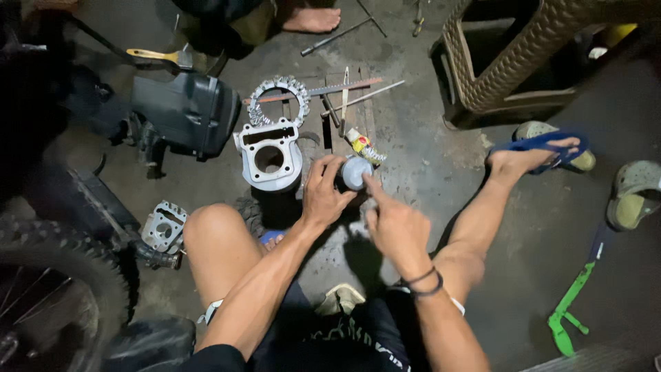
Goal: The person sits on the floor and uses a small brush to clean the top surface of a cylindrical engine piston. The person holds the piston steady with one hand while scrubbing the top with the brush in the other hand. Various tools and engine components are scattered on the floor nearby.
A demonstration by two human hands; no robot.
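Observation:
My left hand (323,191) wraps around a small round grey metal piston (355,172) and holds it over the concrete floor. The index finger of my right hand (392,220) presses on the piston's flat top. Just to the left stands a silver engine cylinder block (269,154) with a round bore. Behind the block lies a toothed metal ring (275,96). A small yellow and red tube (363,146) lies just beyond the piston.
A cylinder head (163,226) sits by my left knee, a knobby tyre (55,269) at lower left. Long metal tools (348,93) lie behind. A woven stool (509,62) stands at upper right, a green part (568,306) at lower right. Another person's foot (311,19) shows at the top.

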